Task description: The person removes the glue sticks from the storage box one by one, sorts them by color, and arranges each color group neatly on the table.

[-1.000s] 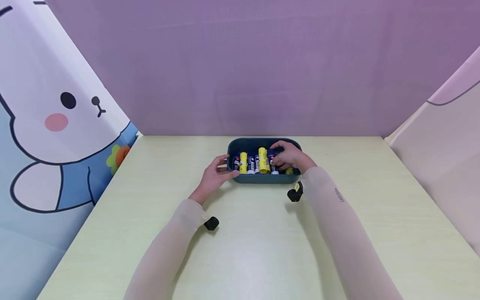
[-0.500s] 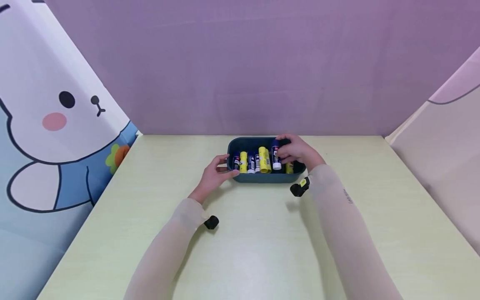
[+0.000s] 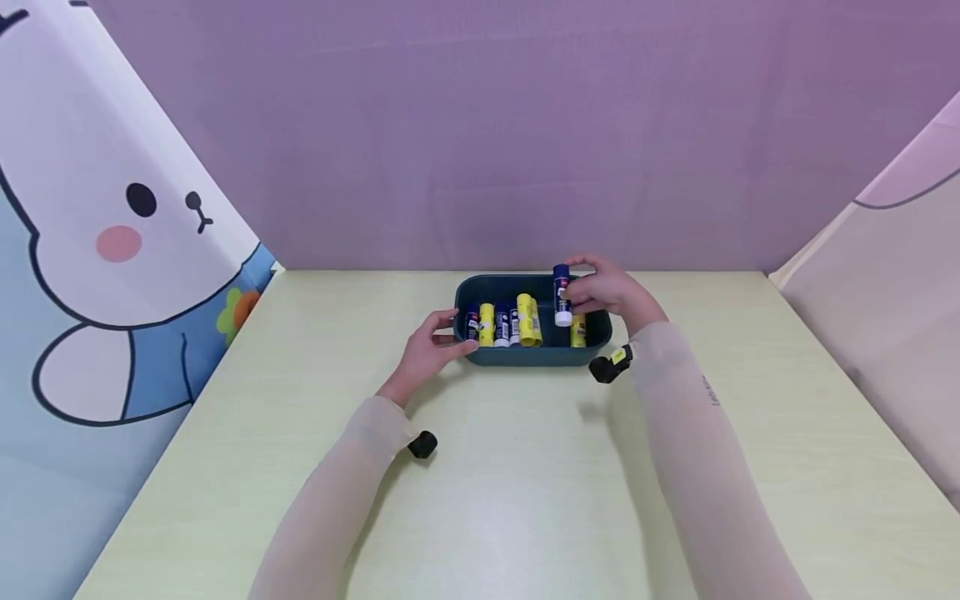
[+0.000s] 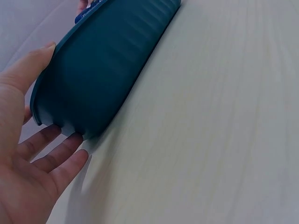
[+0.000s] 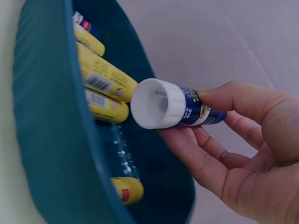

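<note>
A dark teal plastic bin (image 3: 525, 357) stands at the back of the table with several glue sticks in it, some yellow (image 3: 487, 325), some dark blue with white ends (image 3: 502, 327). My left hand (image 3: 427, 352) holds the bin's left end. In the left wrist view the thumb lies on the bin's rim (image 4: 56, 46) and the fingers touch its end wall. Over the bin's right part, my right hand (image 3: 603, 287) pinches a blue glue stick (image 5: 187, 105) between thumb and fingers, white end down. One yellow glue stick (image 5: 128, 190) lies apart at the bin's right.
The pale wood table (image 3: 495, 483) stretches in front of the bin. Behind it hangs a purple cloth (image 3: 525, 142). A printed cartoon cloth (image 3: 112, 292) is at the left, and a pale cloth (image 3: 885, 317) is at the right.
My right hand has lifted the blue glue stick out of the row and carried it up and to the right. The yellow stick on the right is more visible. My left hand has stayed put.
</note>
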A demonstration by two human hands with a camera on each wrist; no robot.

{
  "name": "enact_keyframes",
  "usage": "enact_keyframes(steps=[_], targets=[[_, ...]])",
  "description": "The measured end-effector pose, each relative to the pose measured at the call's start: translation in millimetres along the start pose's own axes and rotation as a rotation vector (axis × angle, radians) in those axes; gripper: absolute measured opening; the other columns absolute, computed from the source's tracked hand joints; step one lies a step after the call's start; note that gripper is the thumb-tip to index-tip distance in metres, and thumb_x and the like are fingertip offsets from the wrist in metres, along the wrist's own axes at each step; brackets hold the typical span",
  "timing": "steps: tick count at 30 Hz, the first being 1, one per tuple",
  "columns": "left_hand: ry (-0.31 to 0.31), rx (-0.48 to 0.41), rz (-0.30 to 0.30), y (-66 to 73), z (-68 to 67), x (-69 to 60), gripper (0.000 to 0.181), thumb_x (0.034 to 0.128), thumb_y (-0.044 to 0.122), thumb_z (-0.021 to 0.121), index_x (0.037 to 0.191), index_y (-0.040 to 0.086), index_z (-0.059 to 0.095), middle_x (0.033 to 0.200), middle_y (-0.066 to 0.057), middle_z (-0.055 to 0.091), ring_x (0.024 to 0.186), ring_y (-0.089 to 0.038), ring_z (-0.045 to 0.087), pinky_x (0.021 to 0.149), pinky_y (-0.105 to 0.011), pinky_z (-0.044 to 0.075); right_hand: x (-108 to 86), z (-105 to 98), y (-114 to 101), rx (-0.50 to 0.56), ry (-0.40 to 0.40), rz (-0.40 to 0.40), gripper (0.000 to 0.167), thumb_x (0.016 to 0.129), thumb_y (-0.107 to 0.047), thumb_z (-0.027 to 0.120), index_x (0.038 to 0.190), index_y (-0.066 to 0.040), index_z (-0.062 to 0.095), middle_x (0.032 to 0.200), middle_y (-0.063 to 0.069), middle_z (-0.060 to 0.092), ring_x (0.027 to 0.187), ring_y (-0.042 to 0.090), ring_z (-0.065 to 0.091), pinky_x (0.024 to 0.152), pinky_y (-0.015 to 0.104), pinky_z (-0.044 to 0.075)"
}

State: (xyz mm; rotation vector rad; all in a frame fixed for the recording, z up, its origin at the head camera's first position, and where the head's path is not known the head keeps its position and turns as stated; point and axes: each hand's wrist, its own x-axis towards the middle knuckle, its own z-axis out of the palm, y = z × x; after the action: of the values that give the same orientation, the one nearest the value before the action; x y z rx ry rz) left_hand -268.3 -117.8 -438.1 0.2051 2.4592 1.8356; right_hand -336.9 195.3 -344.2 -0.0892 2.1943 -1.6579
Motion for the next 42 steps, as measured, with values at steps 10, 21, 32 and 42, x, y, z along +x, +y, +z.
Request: enact_keyframes(steps=[10,21,32,42], targets=[[-0.001,-0.011,0.011,-0.2,0.8,-0.7,0.072,0.0868,0.025,0.080,0.147,0.010,0.044,0.136,-0.014,0.053,0.117,-0.032,0.060,0.094,-0.043,0.053,-8.3,-15,-10,0.040,0.040,-0.030,0.063,0.093,0.010,0.060,0.147,-0.005,0.032,0.118,0.019,0.056,0.083,0.018,0.062,0.096,0.056,0.047],[0.001,-0.014,0.002,-2.0,4.2,0.3,0.071,0.0861,0.027,0.081,0.146,0.015,0.045,0.136,-0.012,0.053,0.116,-0.030,0.059,0.094,-0.044,0.053,-13.8,-38,-13,-0.021,0.077,-0.020,0.065,0.095,0.006,0.060,0.150,-0.007,0.030,0.138,0.028,0.047,0.103,0.027,0.059,0.097,0.052,0.048],[0.004,-0.014,0.003,-2.5,5.9,-0.4,0.072,0.0855,0.028,0.081,0.146,0.014,0.045,0.136,-0.011,0.053,0.116,-0.030,0.060,0.094,-0.043,0.053,-22.7,-61,-13,-0.058,0.098,0.007,0.069,0.095,0.003,0.061,0.153,-0.007,0.025,0.143,0.030,0.040,0.104,0.027,0.059,0.095,0.050,0.050],[0.007,-0.008,0.015,-3.7,4.8,0.4,0.071,0.0852,0.029,0.082,0.145,0.015,0.046,0.134,-0.010,0.054,0.115,-0.029,0.061,0.092,-0.043,0.053,-29.1,-83,-8,-0.050,0.108,0.035,0.073,0.094,0.006,0.059,0.154,-0.005,0.020,0.145,0.031,0.034,0.093,0.018,0.060,0.092,0.046,0.053]])
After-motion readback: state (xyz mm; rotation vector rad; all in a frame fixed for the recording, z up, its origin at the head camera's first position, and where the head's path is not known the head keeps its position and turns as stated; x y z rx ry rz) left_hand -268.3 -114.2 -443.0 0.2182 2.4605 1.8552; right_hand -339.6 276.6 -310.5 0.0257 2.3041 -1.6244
